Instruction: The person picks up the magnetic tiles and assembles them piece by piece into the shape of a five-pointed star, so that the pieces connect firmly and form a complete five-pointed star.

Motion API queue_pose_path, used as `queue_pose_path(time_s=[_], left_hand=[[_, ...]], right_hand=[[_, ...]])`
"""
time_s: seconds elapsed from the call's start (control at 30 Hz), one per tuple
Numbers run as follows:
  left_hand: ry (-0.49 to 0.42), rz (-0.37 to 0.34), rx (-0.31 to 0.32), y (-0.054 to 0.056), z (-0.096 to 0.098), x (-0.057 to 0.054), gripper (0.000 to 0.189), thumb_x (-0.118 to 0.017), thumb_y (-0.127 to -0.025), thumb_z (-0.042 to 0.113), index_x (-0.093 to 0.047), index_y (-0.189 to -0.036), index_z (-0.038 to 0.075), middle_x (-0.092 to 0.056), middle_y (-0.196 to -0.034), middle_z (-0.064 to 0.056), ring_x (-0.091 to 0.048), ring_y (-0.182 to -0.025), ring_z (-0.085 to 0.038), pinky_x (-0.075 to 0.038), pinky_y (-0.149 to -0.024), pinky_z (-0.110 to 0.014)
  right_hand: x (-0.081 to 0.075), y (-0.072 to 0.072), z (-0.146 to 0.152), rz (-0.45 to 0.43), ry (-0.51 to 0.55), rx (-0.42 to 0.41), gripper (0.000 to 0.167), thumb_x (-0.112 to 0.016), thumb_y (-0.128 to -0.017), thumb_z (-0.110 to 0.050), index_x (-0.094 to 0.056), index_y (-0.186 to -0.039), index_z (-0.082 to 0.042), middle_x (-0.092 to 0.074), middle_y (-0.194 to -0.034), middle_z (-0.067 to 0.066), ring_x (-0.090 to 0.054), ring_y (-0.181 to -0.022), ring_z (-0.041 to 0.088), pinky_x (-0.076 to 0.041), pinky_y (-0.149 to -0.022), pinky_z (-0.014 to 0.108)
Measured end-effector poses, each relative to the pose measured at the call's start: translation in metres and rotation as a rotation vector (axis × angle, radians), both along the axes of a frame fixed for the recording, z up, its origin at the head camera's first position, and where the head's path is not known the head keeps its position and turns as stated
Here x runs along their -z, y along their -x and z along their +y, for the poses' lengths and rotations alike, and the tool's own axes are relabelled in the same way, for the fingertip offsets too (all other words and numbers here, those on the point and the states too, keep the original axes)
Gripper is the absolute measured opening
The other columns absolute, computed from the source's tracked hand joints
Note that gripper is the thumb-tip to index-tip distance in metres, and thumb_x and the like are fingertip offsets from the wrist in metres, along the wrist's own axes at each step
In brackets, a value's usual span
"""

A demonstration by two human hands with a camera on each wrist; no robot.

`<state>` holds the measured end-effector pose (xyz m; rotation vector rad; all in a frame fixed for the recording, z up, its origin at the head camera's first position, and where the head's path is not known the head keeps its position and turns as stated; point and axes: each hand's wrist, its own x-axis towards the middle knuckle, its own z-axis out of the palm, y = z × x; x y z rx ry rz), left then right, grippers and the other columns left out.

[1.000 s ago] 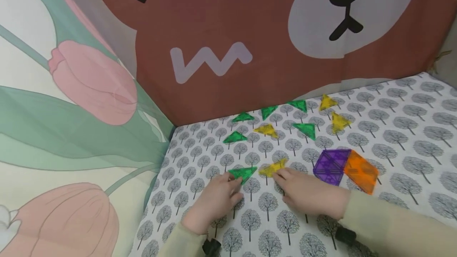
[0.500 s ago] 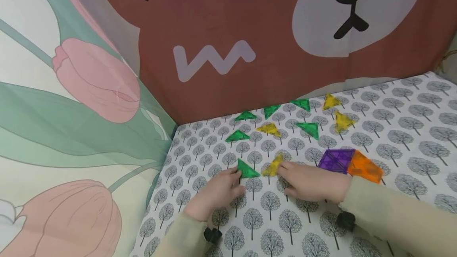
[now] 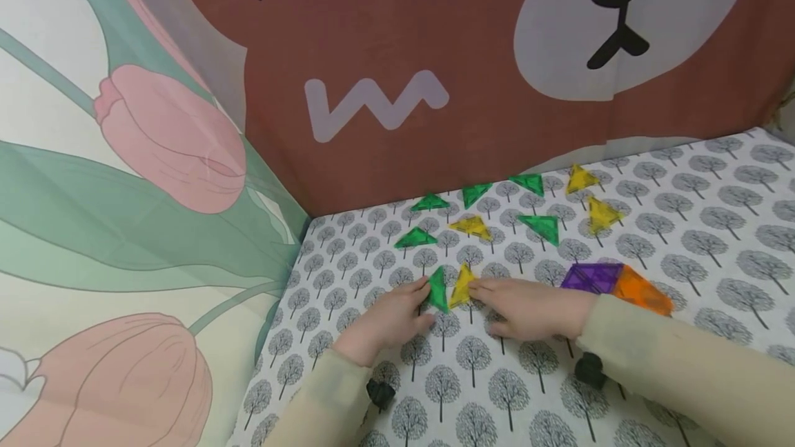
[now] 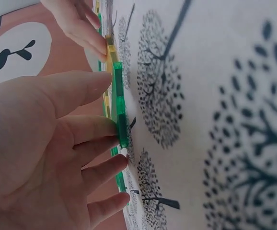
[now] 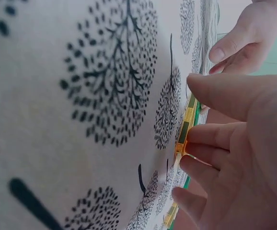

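Observation:
A translucent green triangular magnetic tile [image 3: 438, 290] and a yellow triangular one [image 3: 462, 287] lie on the tree-print cloth, a narrow gap between them. My left hand [image 3: 394, 312] touches the green tile's left side with its fingertips; the thumb is held apart from them, toward me. From the right, the fingers of my right hand [image 3: 528, 305] rest against the yellow tile, its thumb [image 5: 225, 91] likewise spread. Edge-on in the left wrist view, the green tile [image 4: 121, 108] meets the index and middle fingertips. The yellow tile [image 5: 184, 129] shows beside the right fingertips.
Farther back lie several loose triangles, green [image 3: 416, 237] and yellow [image 3: 470, 227]. Joined purple [image 3: 590, 277] and orange [image 3: 642, 291] tiles sit beyond my right forearm, partly hidden by it. A bear-print hanging [image 3: 373, 171] rises behind the cloth, a tulip-print one [image 3: 174, 136] at left.
Both tiles at my hands have turned on the cloth, so their long sides now stand more upright and face each other. The left hand has shifted right; the right hand slightly left.

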<state>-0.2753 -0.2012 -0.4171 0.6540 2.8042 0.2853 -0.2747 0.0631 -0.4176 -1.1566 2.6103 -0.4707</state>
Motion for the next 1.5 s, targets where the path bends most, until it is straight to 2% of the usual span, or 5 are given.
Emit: queue_pose_path(time_s=[0.5,0.67,1.17,1.33,1.5], left_hand=[[0.037,0.029,0.016,0.005,0.0,0.0,0.07,-0.058,-0.099,0.042,-0.029,-0.155,0.012,-0.022,-0.162,0.001,-0.025,-0.145,-0.026,-0.024,-0.117,-0.043],[0.055,0.054,0.013,0.003,0.001,0.0,0.07,-0.059,-0.098,0.042,-0.033,-0.154,0.01,-0.027,-0.16,-0.002,-0.028,-0.144,-0.027,-0.024,-0.116,-0.045],[0.136,0.084,0.026,-0.007,0.003,0.001,0.066,-0.056,-0.099,0.045,-0.03,-0.156,0.023,-0.019,-0.163,-0.004,-0.025,-0.145,-0.032,-0.025,-0.114,-0.054],[0.074,0.056,0.013,-0.003,0.001,-0.002,0.062,-0.057,-0.099,0.043,-0.036,-0.154,0.023,-0.025,-0.161,-0.004,-0.028,-0.144,-0.032,-0.025,-0.114,-0.054],[-0.06,0.025,0.03,0.015,-0.007,-0.012,0.05,-0.053,-0.103,0.037,-0.046,-0.149,0.019,-0.037,-0.155,-0.007,-0.033,-0.141,-0.031,-0.027,-0.114,-0.052]], right_hand=[[-0.005,0.016,-0.011,-0.057,0.025,-0.024,0.066,-0.067,-0.095,-0.025,-0.039,-0.15,-0.001,-0.032,-0.156,0.015,-0.029,-0.143,0.033,-0.024,-0.116,0.05],[-0.005,0.016,-0.012,-0.016,0.017,-0.037,0.067,-0.066,-0.096,-0.026,-0.037,-0.151,0.0,-0.031,-0.157,0.015,-0.028,-0.143,0.035,-0.024,-0.115,0.053],[0.001,0.015,-0.019,0.054,-0.001,-0.024,0.066,-0.066,-0.095,-0.027,-0.039,-0.151,-0.004,-0.03,-0.157,0.017,-0.029,-0.142,0.038,-0.025,-0.113,0.058],[0.001,0.018,-0.021,0.031,0.011,-0.028,0.065,-0.065,-0.096,-0.03,-0.04,-0.15,-0.004,-0.031,-0.156,0.017,-0.03,-0.141,0.038,-0.026,-0.113,0.057],[-0.009,0.035,-0.019,-0.035,0.051,0.005,0.056,-0.057,-0.101,-0.028,-0.041,-0.15,-0.006,-0.032,-0.156,0.018,-0.029,-0.141,0.04,-0.024,-0.113,0.058]])
